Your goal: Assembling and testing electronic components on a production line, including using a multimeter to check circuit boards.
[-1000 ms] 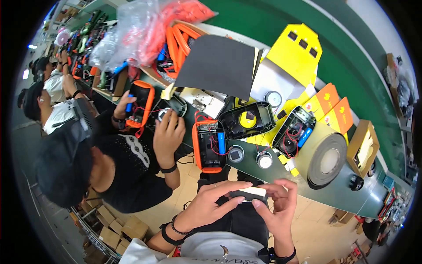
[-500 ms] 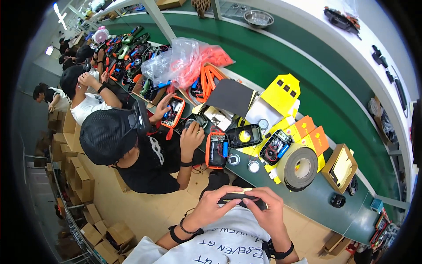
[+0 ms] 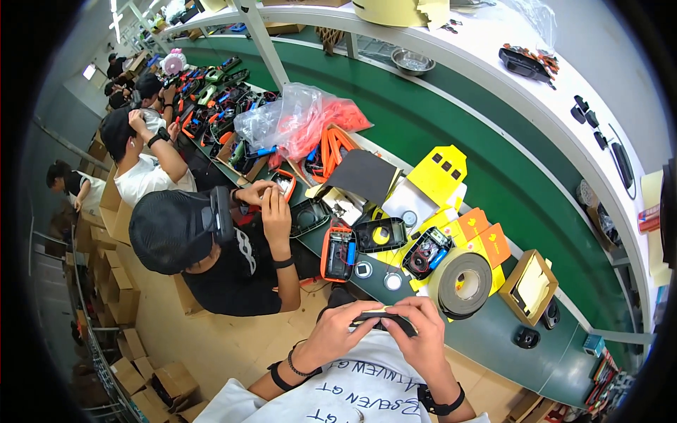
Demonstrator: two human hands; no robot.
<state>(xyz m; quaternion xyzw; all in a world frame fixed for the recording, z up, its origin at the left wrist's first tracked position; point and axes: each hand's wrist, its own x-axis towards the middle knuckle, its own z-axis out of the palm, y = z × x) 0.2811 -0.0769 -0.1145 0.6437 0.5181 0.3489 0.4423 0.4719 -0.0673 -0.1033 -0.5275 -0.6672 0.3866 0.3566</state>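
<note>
Close to my chest, my left hand and my right hand pinch a short black strip from its two ends. A pale yellow layer shows along the strip's upper edge, and fingers hide part of it. Beyond my hands, a thick grey-black roll of tape lies at the table's near edge. Left of the roll stands an open black housing with wires and a blue cylinder. Two round silver-rimmed parts, one a white disc, the other a dark-centred disc, lie near an open orange-and-black housing.
At my left a co-worker in a black cap works at the same green table. Yellow card sheets, an open cardboard box and a plastic bag of orange parts sit on it. A white shelf arches above.
My view has shifted slightly, while both hands keep pinching the strip, now tilted a little more. The co-worker's hands have come together; before, they were apart over the parts.
</note>
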